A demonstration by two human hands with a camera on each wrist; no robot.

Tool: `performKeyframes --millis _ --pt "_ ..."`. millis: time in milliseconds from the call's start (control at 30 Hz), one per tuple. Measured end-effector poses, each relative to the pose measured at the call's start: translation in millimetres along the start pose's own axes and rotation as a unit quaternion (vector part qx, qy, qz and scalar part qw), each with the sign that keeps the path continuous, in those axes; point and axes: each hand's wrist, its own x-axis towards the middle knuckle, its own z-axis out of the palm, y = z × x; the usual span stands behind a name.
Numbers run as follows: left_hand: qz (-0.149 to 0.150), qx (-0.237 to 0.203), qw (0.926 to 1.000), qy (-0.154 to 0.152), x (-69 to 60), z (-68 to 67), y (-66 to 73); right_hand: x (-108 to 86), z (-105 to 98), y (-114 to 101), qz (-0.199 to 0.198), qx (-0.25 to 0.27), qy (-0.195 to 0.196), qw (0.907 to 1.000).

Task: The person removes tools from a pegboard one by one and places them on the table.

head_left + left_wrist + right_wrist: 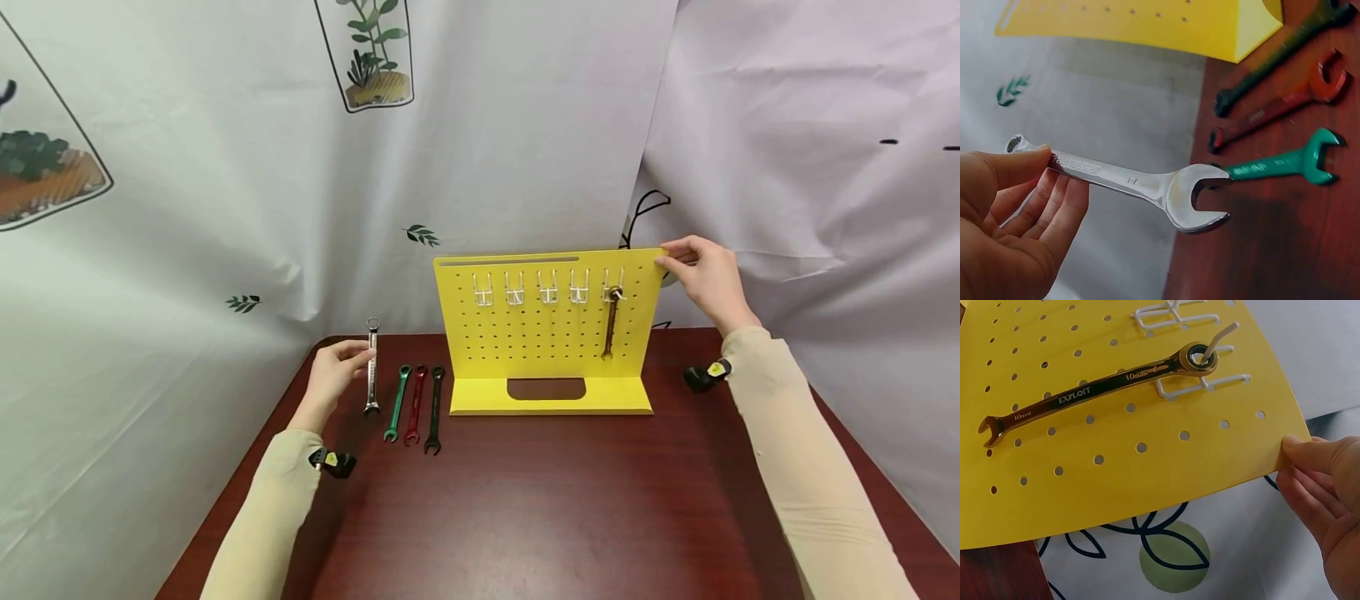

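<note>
With the left hand (332, 375) pinching the silver wrench (372, 383) and right hand (708, 279) pinching the pegboard (543, 367), hanging apparently requires alignment with a vacant hook (579, 295) next.

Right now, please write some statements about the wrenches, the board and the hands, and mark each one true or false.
1. The left hand holds the silver wrench. True.
2. The right hand holds a wrench. False: the right hand pinches a top corner of the yellow pegboard.
3. On the table, the red wrench lies between the green wrench and the black wrench. True.
4. The gold wrench hangs by its open end. False: the gold wrench hangs by its ring end.
</note>
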Motion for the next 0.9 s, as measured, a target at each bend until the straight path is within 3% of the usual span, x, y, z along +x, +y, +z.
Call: performKeyframes --millis 367,600,900 --pt "-0.051 -0.007 0.9987 0.002 11.2 4.1 -29.0 0.6 -0.7 1.9 -0.004 0.003 0.005 1.0" --pt "-0.024 -0.017 0.9996 -0.001 12.6 8.5 -41.5 -0.1 -0.1 2.3 0.0 0.008 0.006 0.9999" --pt "-0.065 0.085 0.9943 0.007 19.8 17.3 -45.0 -0.3 0.1 0.4 0.004 0.013 0.007 0.9999"
